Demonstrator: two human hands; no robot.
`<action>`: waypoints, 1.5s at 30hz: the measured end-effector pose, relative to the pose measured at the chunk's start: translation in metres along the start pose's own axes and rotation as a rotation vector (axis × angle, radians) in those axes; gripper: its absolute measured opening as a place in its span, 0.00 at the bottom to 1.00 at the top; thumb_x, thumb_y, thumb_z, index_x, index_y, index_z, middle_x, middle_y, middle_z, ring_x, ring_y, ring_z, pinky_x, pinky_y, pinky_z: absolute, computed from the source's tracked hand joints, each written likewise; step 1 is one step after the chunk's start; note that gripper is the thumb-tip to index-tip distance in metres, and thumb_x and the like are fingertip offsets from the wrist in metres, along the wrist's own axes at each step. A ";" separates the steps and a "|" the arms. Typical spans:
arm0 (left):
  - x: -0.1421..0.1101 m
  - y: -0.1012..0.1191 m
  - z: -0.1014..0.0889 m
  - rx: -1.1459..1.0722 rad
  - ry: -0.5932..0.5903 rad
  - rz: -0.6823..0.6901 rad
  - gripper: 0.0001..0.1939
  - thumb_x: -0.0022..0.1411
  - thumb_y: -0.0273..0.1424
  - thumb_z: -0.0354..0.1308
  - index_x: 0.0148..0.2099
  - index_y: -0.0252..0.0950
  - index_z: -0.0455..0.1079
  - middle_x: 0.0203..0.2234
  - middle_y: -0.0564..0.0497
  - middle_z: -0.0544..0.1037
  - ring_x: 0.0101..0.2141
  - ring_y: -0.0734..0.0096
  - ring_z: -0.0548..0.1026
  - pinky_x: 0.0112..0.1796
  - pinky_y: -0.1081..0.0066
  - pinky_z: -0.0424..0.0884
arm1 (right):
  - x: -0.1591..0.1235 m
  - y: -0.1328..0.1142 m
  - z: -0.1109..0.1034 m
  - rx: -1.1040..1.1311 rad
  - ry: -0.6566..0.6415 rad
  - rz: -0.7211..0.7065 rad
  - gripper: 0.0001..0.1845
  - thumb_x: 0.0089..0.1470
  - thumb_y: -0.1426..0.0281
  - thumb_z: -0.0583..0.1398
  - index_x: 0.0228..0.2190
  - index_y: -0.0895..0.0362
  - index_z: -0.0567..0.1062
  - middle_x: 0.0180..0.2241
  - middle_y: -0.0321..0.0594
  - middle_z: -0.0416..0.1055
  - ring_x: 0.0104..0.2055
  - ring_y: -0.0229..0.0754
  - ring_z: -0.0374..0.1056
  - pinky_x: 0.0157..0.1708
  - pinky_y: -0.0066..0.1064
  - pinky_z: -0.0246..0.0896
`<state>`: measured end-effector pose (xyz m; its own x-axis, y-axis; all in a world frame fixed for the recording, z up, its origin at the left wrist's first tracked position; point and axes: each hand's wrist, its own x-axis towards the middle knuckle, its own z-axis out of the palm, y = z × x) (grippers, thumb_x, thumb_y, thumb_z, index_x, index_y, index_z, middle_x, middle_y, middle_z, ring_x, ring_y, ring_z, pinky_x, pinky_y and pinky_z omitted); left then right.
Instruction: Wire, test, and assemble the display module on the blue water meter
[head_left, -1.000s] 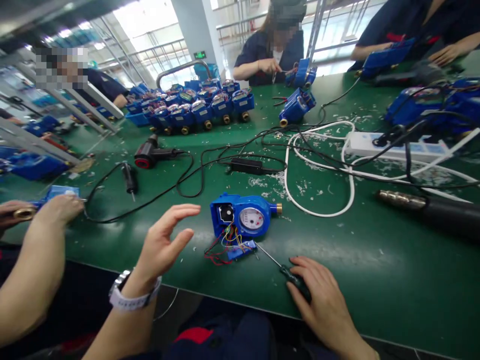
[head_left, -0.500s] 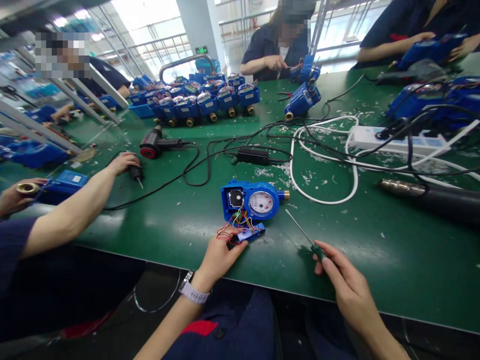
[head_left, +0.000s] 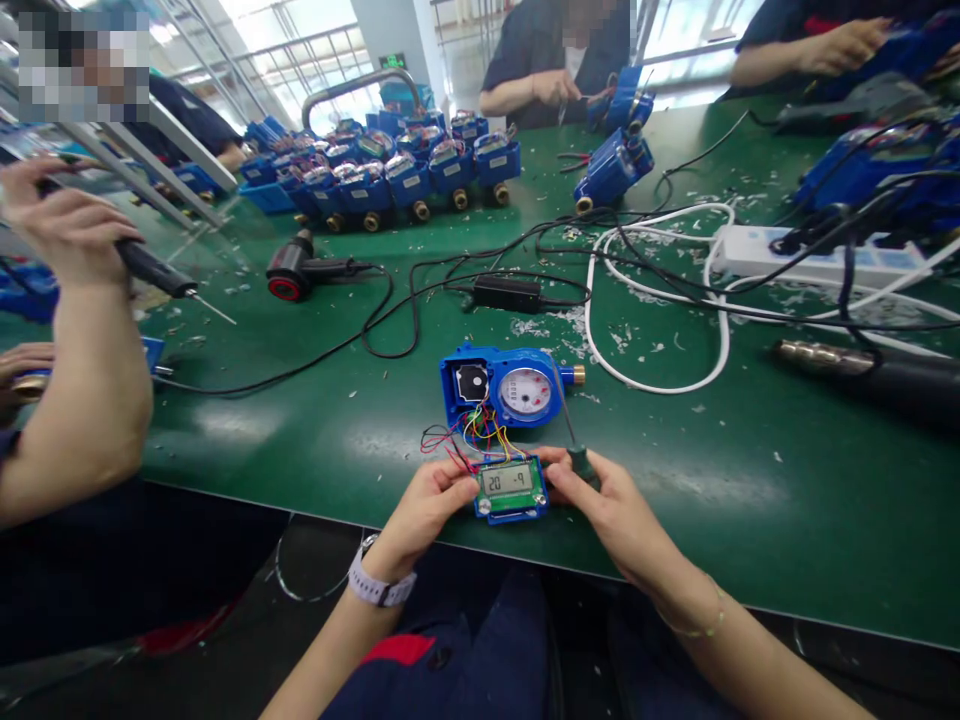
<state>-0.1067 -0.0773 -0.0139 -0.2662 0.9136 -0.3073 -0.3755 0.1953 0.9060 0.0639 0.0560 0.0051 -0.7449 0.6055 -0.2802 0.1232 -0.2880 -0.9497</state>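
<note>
A blue water meter with a round dial lies on the green table, its lid off and coloured wires trailing out. The wires lead to a small display board in a blue frame that shows digits. My left hand grips the board's left side. My right hand holds its right side and also clasps a thin screwdriver with a dark green handle, shaft pointing up over the meter.
A person at the left lifts a soldering iron. Several blue meters stand at the back. Black and white cables, a power strip, a heat gun and a black tool lie around.
Both my hands came together on the display board, which now faces up. The screwdriver moved in with my right hand. The person at the left raised the soldering iron off the table.
</note>
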 end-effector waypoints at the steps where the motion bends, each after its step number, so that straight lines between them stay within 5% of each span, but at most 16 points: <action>1: -0.001 -0.001 0.001 -0.031 0.018 -0.013 0.24 0.51 0.46 0.68 0.41 0.31 0.76 0.32 0.44 0.82 0.34 0.61 0.79 0.41 0.65 0.73 | 0.002 0.000 0.005 0.042 -0.013 0.020 0.21 0.49 0.53 0.66 0.27 0.57 0.69 0.28 0.35 0.65 0.29 0.38 0.63 0.31 0.30 0.62; 6: -0.008 -0.008 0.009 -0.173 0.312 0.071 0.21 0.56 0.46 0.64 0.44 0.36 0.68 0.29 0.52 0.78 0.30 0.70 0.76 0.37 0.71 0.72 | 0.002 -0.002 0.024 0.187 0.035 0.102 0.28 0.43 0.56 0.71 0.21 0.56 0.59 0.23 0.30 0.60 0.24 0.33 0.59 0.22 0.24 0.61; 11: -0.023 -0.026 0.009 -0.046 0.489 0.364 0.20 0.62 0.51 0.56 0.36 0.39 0.60 0.30 0.52 0.74 0.32 0.71 0.73 0.36 0.71 0.71 | -0.002 -0.002 0.030 0.256 0.066 0.159 0.27 0.42 0.56 0.71 0.22 0.57 0.61 0.24 0.31 0.60 0.25 0.34 0.59 0.21 0.24 0.64; 15: -0.038 -0.037 0.010 0.298 0.442 0.460 0.28 0.55 0.53 0.62 0.50 0.40 0.63 0.44 0.46 0.73 0.45 0.60 0.74 0.46 0.63 0.72 | -0.005 -0.003 0.034 0.316 0.072 0.179 0.27 0.42 0.58 0.72 0.22 0.57 0.61 0.24 0.31 0.60 0.25 0.34 0.60 0.22 0.23 0.63; 18: -0.044 -0.039 0.015 0.508 0.354 0.409 0.46 0.51 0.54 0.65 0.64 0.41 0.52 0.55 0.39 0.67 0.54 0.50 0.70 0.54 0.55 0.68 | -0.007 -0.002 0.039 0.348 0.070 0.203 0.26 0.41 0.60 0.73 0.22 0.57 0.62 0.28 0.34 0.64 0.29 0.37 0.63 0.25 0.25 0.65; 24: -0.039 -0.030 0.018 0.850 0.419 0.432 0.58 0.41 0.56 0.69 0.66 0.39 0.47 0.54 0.35 0.68 0.51 0.43 0.73 0.50 0.47 0.71 | -0.015 0.010 0.048 0.254 0.109 0.133 0.24 0.43 0.61 0.71 0.21 0.56 0.61 0.26 0.33 0.64 0.27 0.36 0.60 0.28 0.25 0.59; 28: -0.035 -0.023 0.018 0.987 0.477 0.508 0.56 0.38 0.53 0.72 0.63 0.40 0.51 0.50 0.38 0.71 0.47 0.46 0.76 0.47 0.50 0.74 | -0.018 0.014 0.049 0.128 0.114 0.089 0.22 0.45 0.62 0.68 0.20 0.55 0.60 0.25 0.33 0.63 0.28 0.37 0.58 0.28 0.26 0.56; 32: -0.033 -0.014 0.017 0.967 0.456 0.477 0.45 0.46 0.44 0.71 0.61 0.40 0.53 0.48 0.41 0.72 0.45 0.52 0.77 0.46 0.54 0.75 | -0.018 0.008 0.041 -0.011 0.004 0.042 0.21 0.48 0.60 0.66 0.20 0.55 0.60 0.23 0.32 0.61 0.26 0.36 0.56 0.26 0.26 0.53; 35: -0.032 -0.005 0.012 0.923 0.363 0.419 0.41 0.46 0.40 0.69 0.59 0.39 0.55 0.47 0.42 0.73 0.45 0.53 0.77 0.46 0.56 0.75 | -0.019 -0.001 0.026 -0.214 -0.106 -0.030 0.18 0.55 0.58 0.61 0.23 0.57 0.68 0.22 0.34 0.65 0.25 0.37 0.59 0.25 0.27 0.54; 40: -0.032 0.011 0.003 0.889 0.211 0.332 0.38 0.45 0.37 0.68 0.57 0.39 0.57 0.46 0.42 0.74 0.44 0.53 0.77 0.46 0.55 0.75 | -0.016 -0.019 0.004 -0.344 0.040 -0.144 0.18 0.62 0.57 0.55 0.31 0.57 0.74 0.22 0.35 0.69 0.23 0.38 0.64 0.24 0.28 0.58; 45: -0.036 0.010 0.003 0.891 0.065 0.270 0.39 0.43 0.35 0.68 0.57 0.39 0.57 0.45 0.43 0.75 0.44 0.53 0.77 0.46 0.55 0.74 | -0.001 -0.032 0.012 -0.550 -0.038 -0.248 0.12 0.62 0.62 0.56 0.30 0.56 0.71 0.25 0.35 0.69 0.25 0.39 0.64 0.26 0.29 0.56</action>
<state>-0.0981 -0.1069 0.0072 -0.3043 0.9515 -0.0451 0.5184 0.2051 0.8302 0.0524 0.0558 0.0378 -0.8162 0.5759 -0.0460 0.2565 0.2899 -0.9221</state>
